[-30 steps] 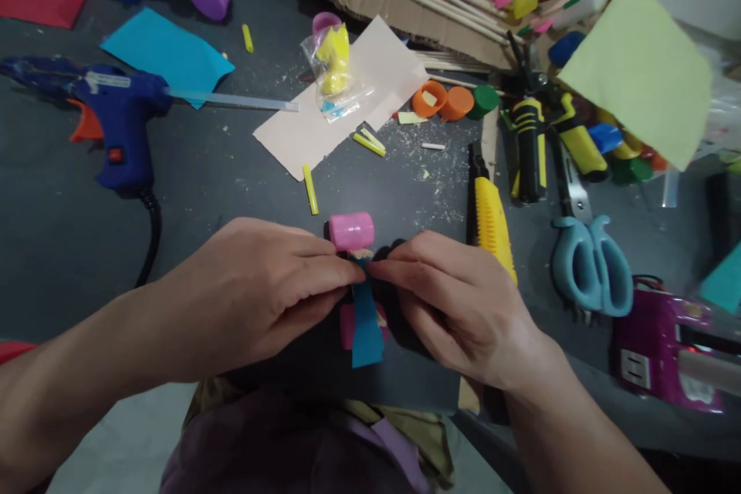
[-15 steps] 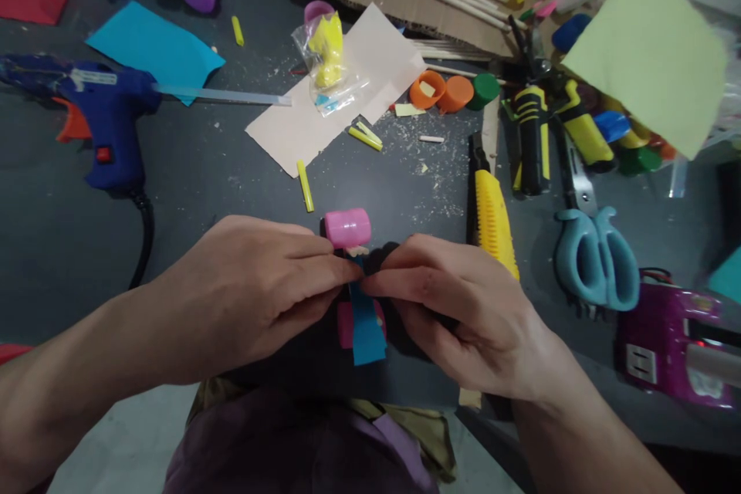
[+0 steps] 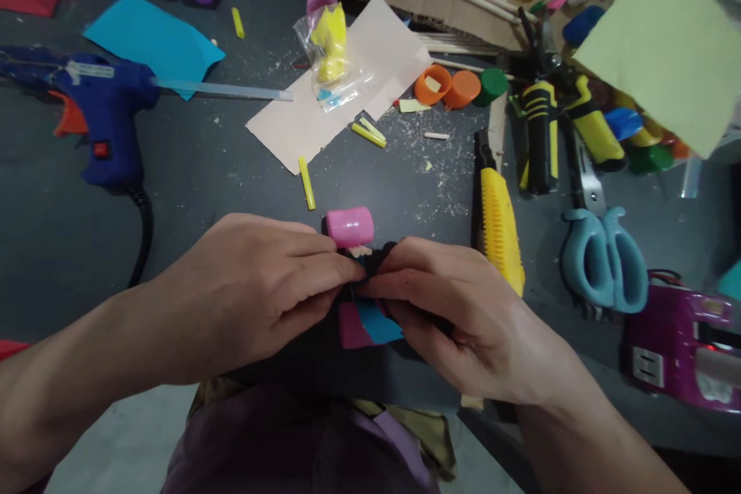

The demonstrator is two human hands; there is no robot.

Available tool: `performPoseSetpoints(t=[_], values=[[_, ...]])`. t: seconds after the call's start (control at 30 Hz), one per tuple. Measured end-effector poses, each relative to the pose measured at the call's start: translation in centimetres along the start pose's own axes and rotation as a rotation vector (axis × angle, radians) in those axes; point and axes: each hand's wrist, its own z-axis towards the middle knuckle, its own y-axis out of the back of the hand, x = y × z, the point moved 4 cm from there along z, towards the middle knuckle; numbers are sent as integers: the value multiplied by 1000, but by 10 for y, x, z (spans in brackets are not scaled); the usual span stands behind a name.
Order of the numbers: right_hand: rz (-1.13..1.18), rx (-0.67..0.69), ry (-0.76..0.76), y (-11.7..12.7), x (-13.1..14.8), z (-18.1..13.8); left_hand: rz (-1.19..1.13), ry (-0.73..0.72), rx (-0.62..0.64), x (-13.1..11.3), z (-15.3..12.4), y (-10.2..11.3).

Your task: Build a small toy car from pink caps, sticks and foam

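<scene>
Between my hands, close to the table's front edge, is a small piece with one pink cap (image 3: 350,226) at its far end and a second pink cap (image 3: 352,326) at its near end. Pale stick ends (image 3: 361,251) poke out by the far cap. A blue paper strip (image 3: 377,323) lies across the piece, its free end slanting to the right over the near cap. My left hand (image 3: 278,278) pinches the piece from the left. From the right, my right hand (image 3: 457,309) is closed with its fingertips on the strip. The fingers hide the middle of the piece.
To the left lies a blue glue gun (image 3: 116,108) with its glue stick pointing right. A yellow cutter (image 3: 501,224), teal-handled scissors (image 3: 605,258) and pliers (image 3: 541,139) lie on the right. Beyond my hands are pale paper (image 3: 289,127) and yellow bits (image 3: 306,184).
The free end of the blue strip has swung to the right, from pointing toward me to a slant. My right fingertips have shifted slightly; the left hand is nearly still.
</scene>
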Motion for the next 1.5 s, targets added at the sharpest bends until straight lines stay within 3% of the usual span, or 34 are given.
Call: performPoseSetpoints(t=[1.17,1.5], values=[[-143,68,-14,-1,12,-3,25,13,-11,-1,0,0],[-127,-5,21,0,9,-2,26,13,-8,0,0,0]])
